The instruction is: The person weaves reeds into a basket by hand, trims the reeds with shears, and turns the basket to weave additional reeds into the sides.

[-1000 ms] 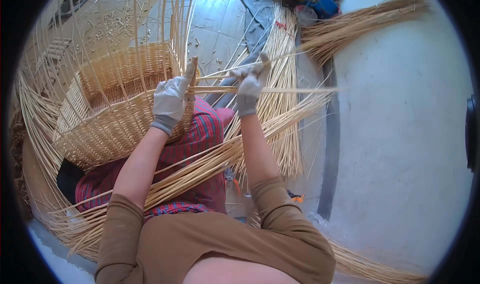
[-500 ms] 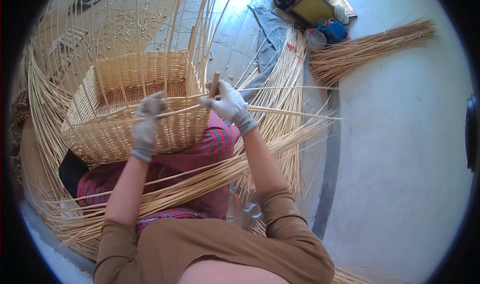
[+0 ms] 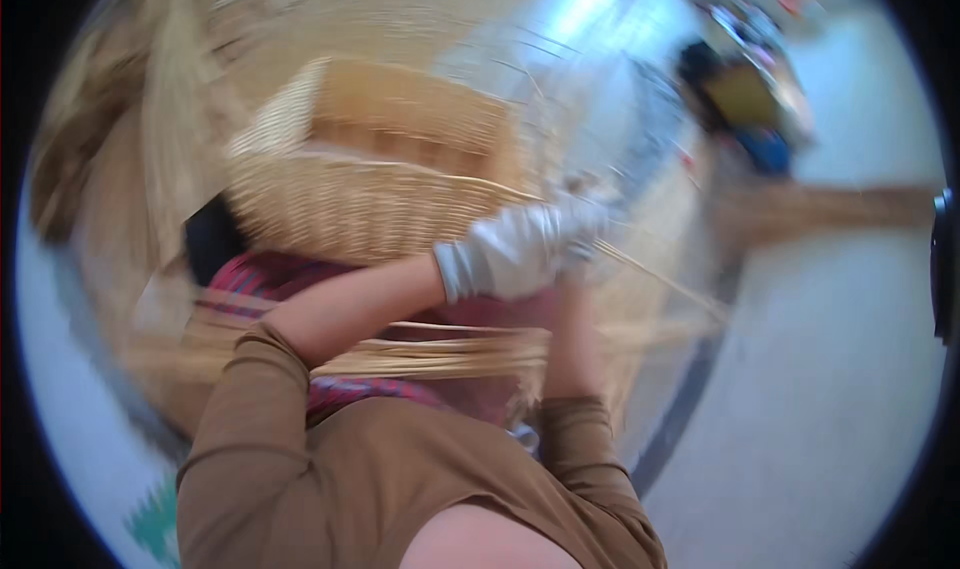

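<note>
A pale woven wicker basket (image 3: 370,204) rests tilted on my lap, over a red checked cloth (image 3: 270,274). My left hand (image 3: 515,251), in a whitish work glove, reaches across to the basket's right corner with its fingers curled. Close against it is my right hand (image 3: 585,231), gloved too; motion smears it and the left hand partly covers it. Thin willow rods (image 3: 665,284) run out to the right from where the two hands meet. Below my forearms, a bundle of willow rods (image 3: 430,357) lies across my lap.
At the upper right are a dark bag (image 3: 698,64), a blue item (image 3: 768,152) and a brown bundle of rods (image 3: 830,214), all blurred. More long rods (image 3: 175,129) hang or lie at the left. A black object (image 3: 213,239) sits by the basket's left end.
My left hand has moved from the basket's front rim rightward to meet my right hand at the corner. The whole view has swung, blurring it and shifting the basket rightward and up.
</note>
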The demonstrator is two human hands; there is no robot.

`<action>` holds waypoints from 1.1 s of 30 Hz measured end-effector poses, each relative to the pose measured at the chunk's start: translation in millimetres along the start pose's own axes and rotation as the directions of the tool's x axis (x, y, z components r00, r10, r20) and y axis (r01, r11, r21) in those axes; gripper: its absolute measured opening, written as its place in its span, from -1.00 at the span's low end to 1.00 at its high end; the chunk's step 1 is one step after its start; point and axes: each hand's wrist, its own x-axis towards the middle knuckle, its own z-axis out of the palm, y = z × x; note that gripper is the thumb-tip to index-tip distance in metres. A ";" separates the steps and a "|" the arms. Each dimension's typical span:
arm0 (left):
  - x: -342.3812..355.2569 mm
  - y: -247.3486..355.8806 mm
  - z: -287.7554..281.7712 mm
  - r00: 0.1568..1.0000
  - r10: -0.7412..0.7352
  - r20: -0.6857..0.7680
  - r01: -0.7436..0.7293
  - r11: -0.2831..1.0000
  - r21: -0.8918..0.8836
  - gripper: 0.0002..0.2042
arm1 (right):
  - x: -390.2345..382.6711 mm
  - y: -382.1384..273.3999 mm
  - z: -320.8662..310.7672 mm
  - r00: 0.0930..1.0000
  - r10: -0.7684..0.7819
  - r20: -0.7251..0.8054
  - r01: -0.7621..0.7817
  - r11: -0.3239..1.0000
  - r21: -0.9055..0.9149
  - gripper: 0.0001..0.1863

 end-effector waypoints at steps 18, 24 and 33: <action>-379.6 42.5 -300.9 0.736 -0.421 -0.531 0.673 0.364 0.644 -0.91 | -253.2 -234.4 78.2 0.295 -0.760 0.579 -0.688 0.252 0.681 -0.55; -297.8 29.6 -275.9 0.893 -0.047 -0.447 0.342 0.717 0.607 -0.82 | -209.9 -239.9 60.0 0.895 -0.283 0.344 -0.363 -0.014 0.932 -0.81; -290.1 -119.4 -308.8 0.638 -0.396 -0.660 0.532 0.847 0.006 -0.63 | -132.7 -174.5 112.9 0.986 -0.069 0.152 -0.142 0.122 0.982 -0.88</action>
